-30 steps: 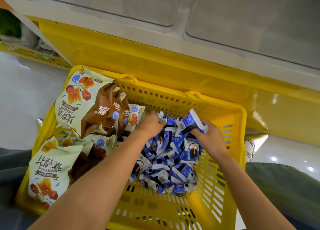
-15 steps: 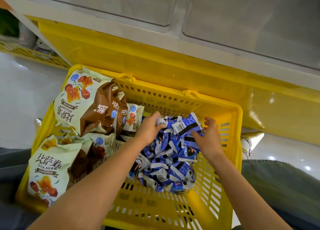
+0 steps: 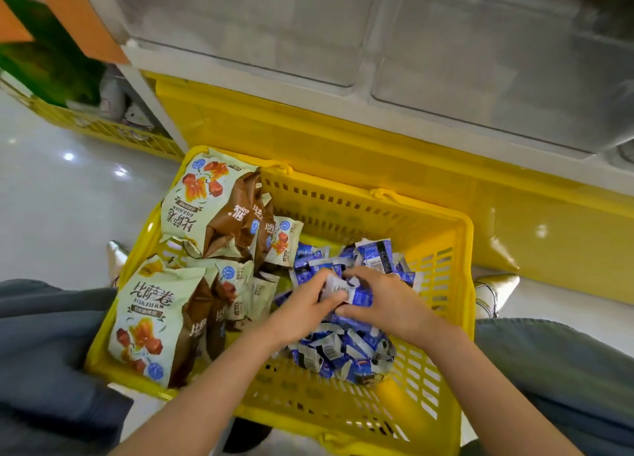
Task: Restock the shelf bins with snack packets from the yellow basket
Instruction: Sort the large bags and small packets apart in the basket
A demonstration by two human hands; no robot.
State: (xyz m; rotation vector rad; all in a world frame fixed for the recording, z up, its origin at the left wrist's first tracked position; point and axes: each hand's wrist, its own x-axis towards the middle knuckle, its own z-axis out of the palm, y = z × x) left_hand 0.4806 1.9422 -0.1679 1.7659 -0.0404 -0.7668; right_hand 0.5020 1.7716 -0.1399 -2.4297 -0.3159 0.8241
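Note:
A yellow basket [image 3: 456, 236] sits on the floor between my knees. Its right half holds a heap of small blue snack packets [image 3: 346, 349]. Large green and brown snack bags [image 3: 206, 202] fill its left half. My left hand [image 3: 302, 311] and my right hand [image 3: 384, 301] meet over the top of the blue heap, fingers closed around a bunch of blue packets between them. Above the basket, clear shelf bins [image 3: 260, 34] sit on the white shelf.
A yellow base panel [image 3: 377, 147] runs under the shelf just behind the basket. A second yellow basket [image 3: 113, 133] with goods stands at the far left. Glossy white floor lies to the left; my trouser legs flank the basket.
Both hands have come together from the sides of the heap and closed on packets at its top. The view has tilted up, showing more of the shelf bins.

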